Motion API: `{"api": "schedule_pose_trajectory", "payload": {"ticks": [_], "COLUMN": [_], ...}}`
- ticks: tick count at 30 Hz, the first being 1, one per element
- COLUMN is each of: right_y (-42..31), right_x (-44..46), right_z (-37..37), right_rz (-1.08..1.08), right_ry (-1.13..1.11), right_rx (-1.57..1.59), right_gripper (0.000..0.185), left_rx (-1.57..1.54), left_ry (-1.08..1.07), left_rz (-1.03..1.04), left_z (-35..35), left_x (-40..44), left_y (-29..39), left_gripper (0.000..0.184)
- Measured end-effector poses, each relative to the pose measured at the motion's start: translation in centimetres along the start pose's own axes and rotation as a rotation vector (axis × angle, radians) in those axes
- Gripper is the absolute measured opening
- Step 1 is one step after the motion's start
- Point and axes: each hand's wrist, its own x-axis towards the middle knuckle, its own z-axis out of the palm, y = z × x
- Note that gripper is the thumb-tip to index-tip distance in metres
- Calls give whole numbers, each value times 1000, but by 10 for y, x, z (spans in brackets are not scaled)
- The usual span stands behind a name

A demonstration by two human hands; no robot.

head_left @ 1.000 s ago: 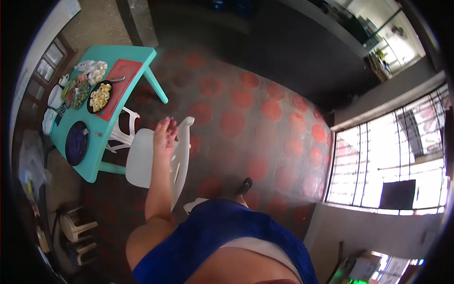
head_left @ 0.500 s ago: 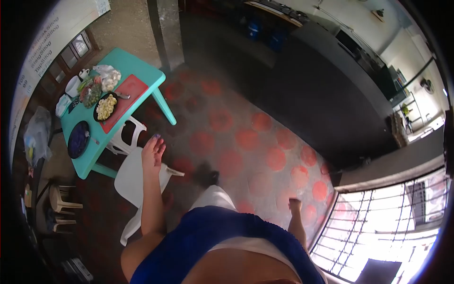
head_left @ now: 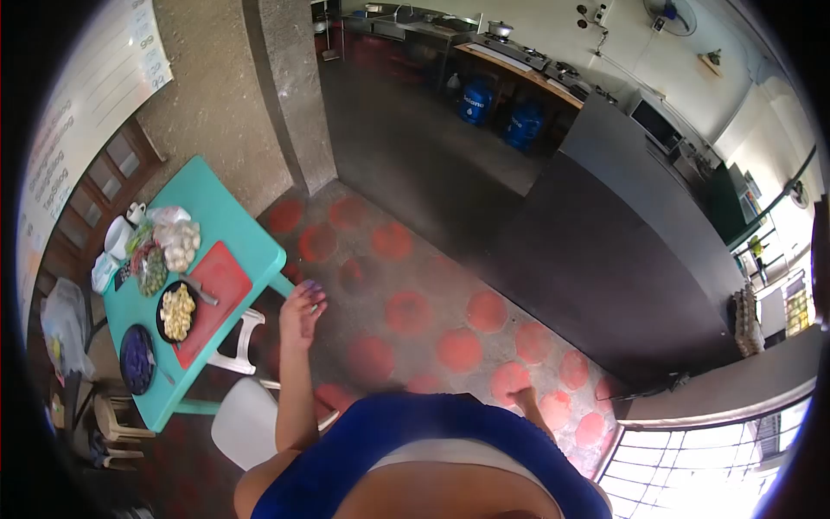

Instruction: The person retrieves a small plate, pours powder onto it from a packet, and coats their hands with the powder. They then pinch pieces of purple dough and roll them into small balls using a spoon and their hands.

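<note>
My left hand (head_left: 303, 315) is raised in front of my body, beside the teal table's near corner. Its fingers are loosely bent and somewhat apart, with nothing visible in them. My right hand (head_left: 524, 398) hangs low over the floor on the other side; it is small, and its fingers cannot be made out. On the teal table (head_left: 226, 213), a black plate of pale chopped pieces (head_left: 178, 313) sits by a red cutting board (head_left: 221, 290) with a knife (head_left: 204, 294) on it. Nearer the front is a dark plate of purple pieces (head_left: 137, 358).
Bagged white bulbs (head_left: 180, 246), bagged greens (head_left: 151, 270) and a white container (head_left: 118, 235) stand on the table. A white chair (head_left: 245, 424) is left of me. Ahead are a concrete pillar (head_left: 298, 95), a dark counter (head_left: 596, 233), a stove (head_left: 519, 54) and blue gas tanks (head_left: 476, 101).
My view has tilted up and moved forward, showing more of the kitchen. My left hand has come up towards the table corner, and my right hand has swung slightly inward.
</note>
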Motion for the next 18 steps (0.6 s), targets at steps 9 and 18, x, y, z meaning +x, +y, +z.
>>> {"api": "schedule_pose_trajectory", "payload": {"ticks": [9,18], "right_y": [108,-143], "right_x": [227,675], "right_z": [16,-173], "right_rz": [129,-790], "right_ry": [-426,289], "right_rx": [438,-467], "right_gripper": [37,15], "left_rx": [50,741], "left_ry": [-140,732], "left_rz": [-181,-854], "left_z": [92,-48], "left_x": [277,328], "left_y": [-94,-232], "left_gripper": [34,30]}}
